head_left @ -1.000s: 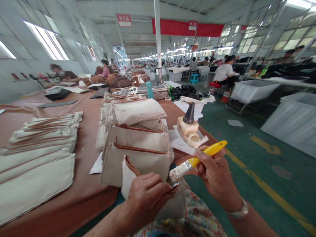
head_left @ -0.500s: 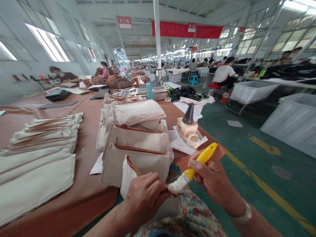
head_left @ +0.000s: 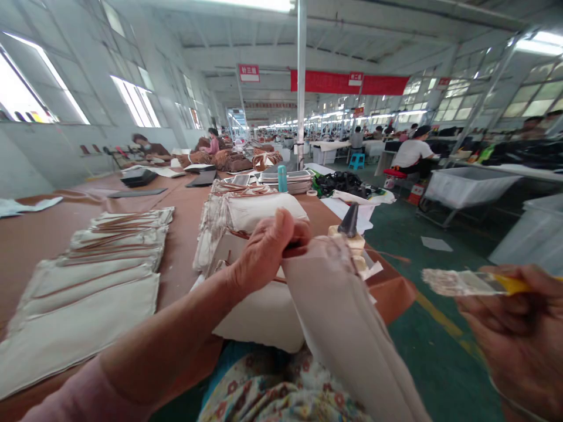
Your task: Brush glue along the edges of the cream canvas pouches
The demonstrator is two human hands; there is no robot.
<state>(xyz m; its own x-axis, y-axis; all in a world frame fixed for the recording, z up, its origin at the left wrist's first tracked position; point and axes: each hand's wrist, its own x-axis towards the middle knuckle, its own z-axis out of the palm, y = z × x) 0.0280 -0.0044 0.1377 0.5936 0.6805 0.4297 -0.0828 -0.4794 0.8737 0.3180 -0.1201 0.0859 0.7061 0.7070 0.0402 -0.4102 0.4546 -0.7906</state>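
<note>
My left hand (head_left: 266,249) is closed on the upper edge of a beige fabric piece (head_left: 347,328), which hangs slanting down to the right over my lap. At the far right, my right hand (head_left: 516,322) grips a paintbrush (head_left: 466,283) with a yellow handle. The brush's whitish, coated bristles point left, apart from the fabric piece. Behind my left hand stands a stack of similar beige pieces (head_left: 259,310) with brown edging. A glue container (head_left: 360,241) with a dark cone on top is partly hidden behind the held piece.
More beige pieces (head_left: 88,328) lie overlapping in a row on the brown-covered table (head_left: 185,234). A teal bottle (head_left: 282,179) stands farther back. White bins (head_left: 470,187) are on the green floor at right. Several people sit at work in the distance.
My left hand has lifted the fabric piece up and forward, turning it. My right hand has carried the paintbrush away to the right, off the piece. The view has shifted left and up.
</note>
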